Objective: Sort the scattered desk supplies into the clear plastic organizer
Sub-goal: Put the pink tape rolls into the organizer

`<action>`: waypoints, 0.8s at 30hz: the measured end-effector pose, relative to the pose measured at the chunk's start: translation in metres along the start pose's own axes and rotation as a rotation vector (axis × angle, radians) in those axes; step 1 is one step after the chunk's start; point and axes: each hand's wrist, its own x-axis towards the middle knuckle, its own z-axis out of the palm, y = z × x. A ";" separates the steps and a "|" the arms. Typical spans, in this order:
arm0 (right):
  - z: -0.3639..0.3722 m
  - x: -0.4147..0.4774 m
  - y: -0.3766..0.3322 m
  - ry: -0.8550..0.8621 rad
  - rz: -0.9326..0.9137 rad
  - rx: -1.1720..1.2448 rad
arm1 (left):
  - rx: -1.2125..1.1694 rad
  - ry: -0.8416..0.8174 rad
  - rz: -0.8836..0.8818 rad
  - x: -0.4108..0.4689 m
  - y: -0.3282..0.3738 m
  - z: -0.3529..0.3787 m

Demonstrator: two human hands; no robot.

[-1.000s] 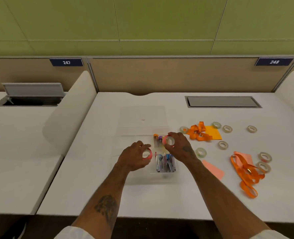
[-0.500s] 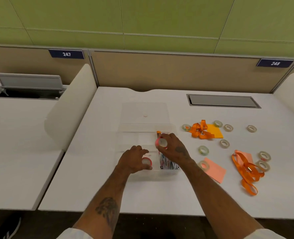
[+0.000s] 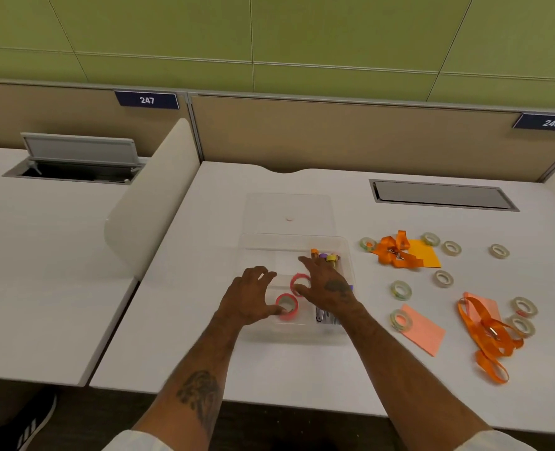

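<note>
Both your hands are over the clear plastic organizer (image 3: 289, 335), which sits mid-desk (image 3: 204, 353), closer to the near edge than the far one. Your left hand (image 3: 249, 297) is spread, fingers relaxed and apart, gripping nothing. Its thumb touches the left side of the near pink tape roll (image 3: 286, 308), which lies flat inside the organizer, left of the marker compartment.

Your right hand (image 3: 325, 288) is splayed wide too, fingers straight, hovering over the organizer's right side. The far pink tape roll (image 3: 299, 281) lies flat just beyond the near one, right in the crook of your right thumb. Contact there is hard to judge; it may be a light touch or a small gap.

Under that hand, the markers (image 3: 326, 257) fill the right compartment, with coloured caps showing at the far end. The organizer's lid (image 3: 289, 206) lies flat just behind it, toward the far edge.

Scattered over the right half of the desk, apart from the organizer, are loose clear tape rolls (image 3: 401, 290), two orange lanyards (image 3: 487, 333), an orange sticky note (image 3: 429, 258) and pink sticky notes (image 3: 425, 335).
</note>
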 end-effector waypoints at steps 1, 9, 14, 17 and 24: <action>0.000 0.000 0.002 0.006 0.011 -0.001 | -0.001 0.003 0.003 0.000 -0.001 0.000; -0.007 0.001 0.021 0.102 0.090 -0.022 | 0.017 0.043 0.059 0.005 0.003 0.001; -0.009 -0.003 0.033 0.109 0.120 -0.066 | 0.135 0.030 0.083 0.010 0.010 0.000; -0.010 -0.006 0.038 0.088 0.150 -0.103 | 0.169 0.053 0.096 0.012 0.015 -0.004; -0.017 -0.016 0.046 0.080 0.199 -0.174 | 0.175 0.101 0.103 0.017 0.028 -0.010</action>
